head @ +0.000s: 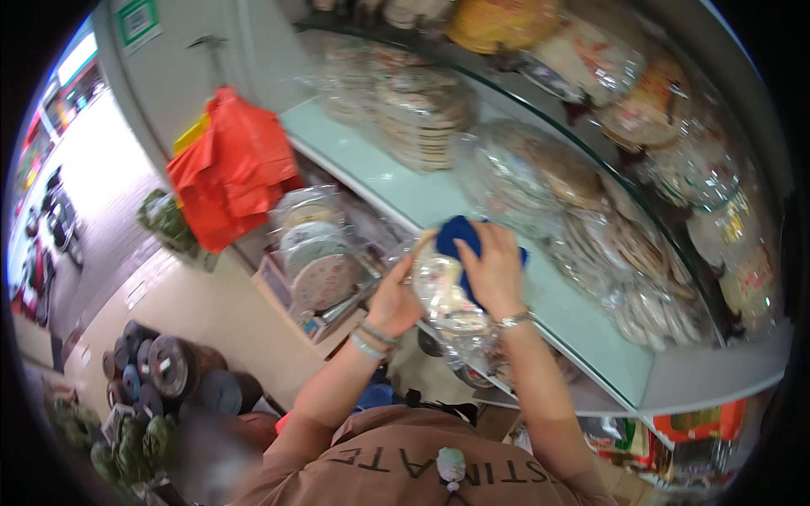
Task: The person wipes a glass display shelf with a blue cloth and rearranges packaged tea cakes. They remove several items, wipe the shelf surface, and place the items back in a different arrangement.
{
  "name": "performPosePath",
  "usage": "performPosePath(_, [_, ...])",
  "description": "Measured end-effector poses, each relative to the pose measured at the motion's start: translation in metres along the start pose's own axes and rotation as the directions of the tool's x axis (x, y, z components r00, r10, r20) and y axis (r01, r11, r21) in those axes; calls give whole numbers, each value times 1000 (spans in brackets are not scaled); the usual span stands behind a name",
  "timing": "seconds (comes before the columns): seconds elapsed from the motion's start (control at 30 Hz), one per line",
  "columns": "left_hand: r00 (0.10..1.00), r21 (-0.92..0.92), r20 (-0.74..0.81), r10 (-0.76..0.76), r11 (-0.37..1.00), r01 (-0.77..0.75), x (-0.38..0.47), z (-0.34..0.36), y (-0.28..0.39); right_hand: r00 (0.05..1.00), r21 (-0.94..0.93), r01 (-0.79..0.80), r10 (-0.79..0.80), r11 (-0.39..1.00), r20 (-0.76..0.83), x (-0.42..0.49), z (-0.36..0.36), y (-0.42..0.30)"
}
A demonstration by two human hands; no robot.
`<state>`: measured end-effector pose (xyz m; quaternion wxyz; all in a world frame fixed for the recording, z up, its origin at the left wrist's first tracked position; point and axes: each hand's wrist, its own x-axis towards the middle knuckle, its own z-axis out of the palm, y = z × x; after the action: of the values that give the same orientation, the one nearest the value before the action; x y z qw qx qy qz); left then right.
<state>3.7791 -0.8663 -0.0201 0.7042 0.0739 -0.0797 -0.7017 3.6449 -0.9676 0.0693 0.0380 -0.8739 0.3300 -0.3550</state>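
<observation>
My left hand [395, 300] grips the edge of a clear-plastic-wrapped package of pale round pieces [436, 288], perhaps decorated discs or fans. A dark blue cloth [454, 237] is bunched under my right hand [497, 272], which presses it against the package's upper right side. Both hands are above the front edge of a pale green glass shelf [569, 329]. The right hand hides part of the cloth and package. Motion blur keeps the printing on the package from being clear.
More wrapped round pieces are stacked on the shelf [421, 120] and stand in a box [326, 278] on the left. Red plastic bags [237, 171] hang from a hook. Dark rolls [171, 367] lie lower left, near a blurred person [215, 455]. A glass shelf edge [569, 142] runs above.
</observation>
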Motion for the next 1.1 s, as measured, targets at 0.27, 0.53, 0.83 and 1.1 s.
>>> performPosePath(0.27, [967,349,-174,185,930,-115,17,59,-6,951,24,-290,291,957,-101,-47,-25,87])
performPosePath(0.53, [900,828,406,161,352,-437,-45,157,-23,692,933,-345,700,104,178,-87,-137,94])
performPosePath(0.83, [894,879,429,127,167,-446,-93,176,5,924,622,-379,319,685,212,-107,-135,45])
performPosePath(1.1, [961,766,274,-21,609,-205,-83,159,13,919,789,-393,176,471,353,-96,-136,55])
